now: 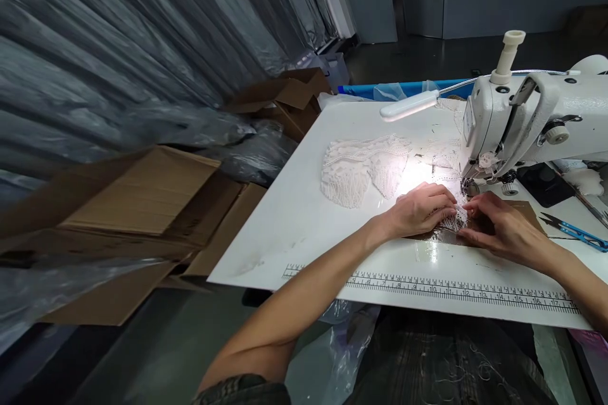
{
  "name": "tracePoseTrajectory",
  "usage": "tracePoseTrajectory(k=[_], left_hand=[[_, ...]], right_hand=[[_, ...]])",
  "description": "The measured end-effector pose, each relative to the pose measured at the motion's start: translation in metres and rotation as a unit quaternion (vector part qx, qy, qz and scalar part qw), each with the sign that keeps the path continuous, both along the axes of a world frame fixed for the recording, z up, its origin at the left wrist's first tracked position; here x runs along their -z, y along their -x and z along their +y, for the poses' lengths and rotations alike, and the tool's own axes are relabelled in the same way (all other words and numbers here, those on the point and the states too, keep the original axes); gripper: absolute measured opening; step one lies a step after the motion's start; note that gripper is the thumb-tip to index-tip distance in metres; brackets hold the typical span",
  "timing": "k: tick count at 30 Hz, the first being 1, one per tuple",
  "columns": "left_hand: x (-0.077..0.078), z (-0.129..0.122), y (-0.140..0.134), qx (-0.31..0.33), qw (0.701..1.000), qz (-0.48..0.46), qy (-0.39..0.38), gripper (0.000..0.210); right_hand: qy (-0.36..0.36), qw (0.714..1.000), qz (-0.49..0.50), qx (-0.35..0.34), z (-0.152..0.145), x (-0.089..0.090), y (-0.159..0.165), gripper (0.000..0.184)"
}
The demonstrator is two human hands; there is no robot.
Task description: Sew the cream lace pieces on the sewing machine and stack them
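Observation:
White lace fabric point(455, 219) lies just in front of the needle area of a white sewing machine point(536, 117). My left hand point(422, 209) is closed over the lace from the left, fingers bent and pressed down on it. From the right, my right hand point(498, 226) pinches the lace's other edge between thumb and fingers. Part of the lace is hidden under my fingers. Further left on the table, a larger lace piece point(349, 171) lies flat. The lamp point(409, 105) lights the sewing spot brightly.
Blue thread snips point(577, 232) lie right of my right hand, near a black flat object point(545, 185). A printed ruler point(427, 286) runs along the front edge of the white table point(285, 228). Open cardboard boxes point(142, 190) and plastic sheeting stand at the left.

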State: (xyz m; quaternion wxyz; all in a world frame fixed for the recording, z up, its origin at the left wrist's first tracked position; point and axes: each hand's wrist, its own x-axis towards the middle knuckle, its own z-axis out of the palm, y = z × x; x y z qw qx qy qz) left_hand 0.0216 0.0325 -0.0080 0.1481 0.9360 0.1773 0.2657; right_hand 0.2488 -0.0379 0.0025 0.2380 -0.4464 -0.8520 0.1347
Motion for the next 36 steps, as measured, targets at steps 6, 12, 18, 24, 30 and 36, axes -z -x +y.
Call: tracePoseTrajectory(k=[6,12,18,24,30,36], left_hand=[[0.005,-0.006,-0.006,-0.03,0.997,-0.01,-0.072,0.023],[0.006,-0.006,-0.007,-0.042,0.994,-0.094,-0.036,0.022],[0.01,-0.008,-0.008,-0.017,0.994,-0.055,-0.091,0.021],[0.018,-0.004,-0.009,0.009,0.986,-0.017,-0.163,0.021],[0.02,-0.005,-0.01,0.001,0.987,0.007,-0.163,0.023],[0.016,-0.012,-0.01,-0.013,0.989,-0.023,-0.148,0.016]], right_hand=[[-0.031,0.999,0.001,0.033,0.007,-0.005,0.008,0.029],[-0.09,0.99,-0.094,0.051,-0.006,0.009,0.002,0.034],[-0.087,0.986,-0.127,0.069,-0.026,0.021,0.008,0.036],[-0.126,0.979,-0.145,0.075,-0.032,0.022,0.01,0.036],[-0.136,0.976,-0.15,0.081,-0.035,0.022,0.013,0.036],[-0.028,0.995,-0.096,-0.008,-0.024,0.005,-0.004,0.032]])
